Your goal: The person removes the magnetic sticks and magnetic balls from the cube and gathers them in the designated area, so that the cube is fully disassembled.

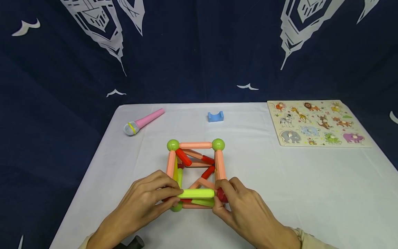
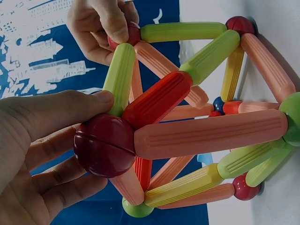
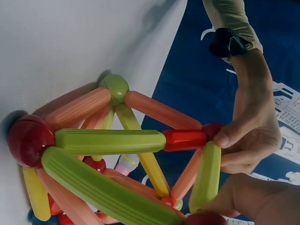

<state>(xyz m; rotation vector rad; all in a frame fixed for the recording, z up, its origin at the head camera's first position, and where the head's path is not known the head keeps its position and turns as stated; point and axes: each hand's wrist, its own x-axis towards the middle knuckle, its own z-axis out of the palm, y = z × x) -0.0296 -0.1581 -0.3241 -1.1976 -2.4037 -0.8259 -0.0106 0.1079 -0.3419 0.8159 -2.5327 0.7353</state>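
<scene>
On the white table stands a box-like frame of magnetic rods (image 1: 196,145) joined by balls. Across its near top edge lies a yellow-green rod (image 1: 198,193), between two dark red balls. My left hand (image 1: 148,197) holds the left ball (image 2: 104,145) between thumb and fingers, the thumb tip by the rod's end. At the other end, the fingers of my right hand (image 1: 240,204) pinch the right ball (image 1: 222,195). In the left wrist view, a red rod (image 2: 157,99) and a salmon rod (image 2: 211,133) also meet the left ball.
Behind the frame lie a pink toy microphone (image 1: 146,121) and a blue block with a curved notch (image 1: 215,116). A wooden animal puzzle board (image 1: 311,133) is at the back right. A dark blue cloth (image 1: 199,52) hangs beyond the table. A black object (image 1: 135,242) sits at the near edge.
</scene>
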